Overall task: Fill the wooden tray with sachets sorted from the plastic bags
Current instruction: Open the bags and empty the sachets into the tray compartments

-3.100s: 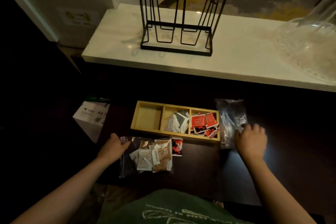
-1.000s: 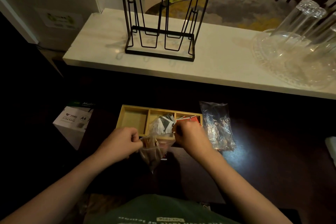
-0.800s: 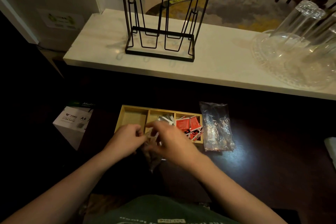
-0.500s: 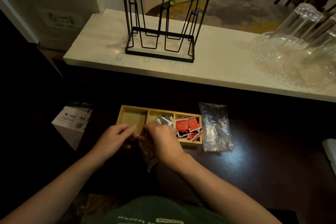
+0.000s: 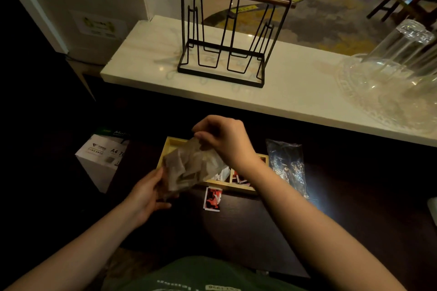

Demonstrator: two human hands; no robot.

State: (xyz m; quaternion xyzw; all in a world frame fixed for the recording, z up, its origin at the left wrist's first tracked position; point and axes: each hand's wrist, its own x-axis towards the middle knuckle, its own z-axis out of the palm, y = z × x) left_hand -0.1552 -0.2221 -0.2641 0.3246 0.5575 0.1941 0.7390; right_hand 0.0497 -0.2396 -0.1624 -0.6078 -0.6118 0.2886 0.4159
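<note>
A clear plastic bag (image 5: pixel 189 168) of white and brown sachets hangs tilted above the wooden tray (image 5: pixel 171 143). My right hand (image 5: pixel 224 139) pinches the bag's upper end and my left hand (image 5: pixel 147 192) holds its lower end from below. The bag and my right arm hide most of the tray; white sachets (image 5: pixel 221 175) and red sachets (image 5: pixel 238 178) show in its middle and right compartments. One red and black sachet (image 5: pixel 212 198) lies on the dark table just in front of the tray.
An empty clear plastic bag (image 5: pixel 287 164) lies right of the tray. A white A4 paper box (image 5: pixel 101 156) stands to the left. Behind, a white marble counter (image 5: pixel 295 92) carries a black wire rack (image 5: pixel 224 38) and a glass dish with tumblers (image 5: pixel 390 87).
Both hands have lifted the sachet bag from in front of the tray and tipped it; my right hand rose above the tray. The red and black sachet on the table is uncovered.
</note>
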